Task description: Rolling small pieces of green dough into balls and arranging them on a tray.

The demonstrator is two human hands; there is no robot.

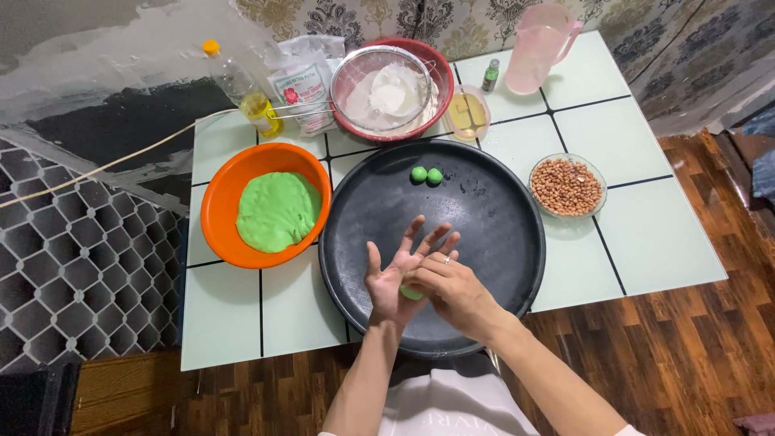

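Closest to the camera, both hands are pressed together over the near edge of a big round black tray [484, 242]. The left hand [395, 270] is palm-up with fingers spread, and the right hand [452, 291] lies flat across it, a ring on one finger. Squeezed between the two palms is a small lump of green dough [411, 293], only a sliver of it peeking out, so it's clamped between both hands rather than gripped by either one alone.

The tray sits on a white tiled worktop [646, 234] with dark grid lines. At the far side of the tray there are two little green dough balls [426, 174] sitting right beside each other, touching or nearly so.

Left of the tray, just beside it, is an orange bowl [218, 218] holding a big mass of the same green dough [278, 210]. On the right is a glass dish of peanuts [567, 186].

Further back: a red bowl [440, 77] with a metal sieve [379, 85] of white flour in it, a small glass bowl of yellowish liquid [468, 113], an oil bottle [242, 89] with a yellow cap, a flour bag [303, 89], a tiny green-capped bottle [490, 75] and a pink plastic jug [537, 48] at the back.
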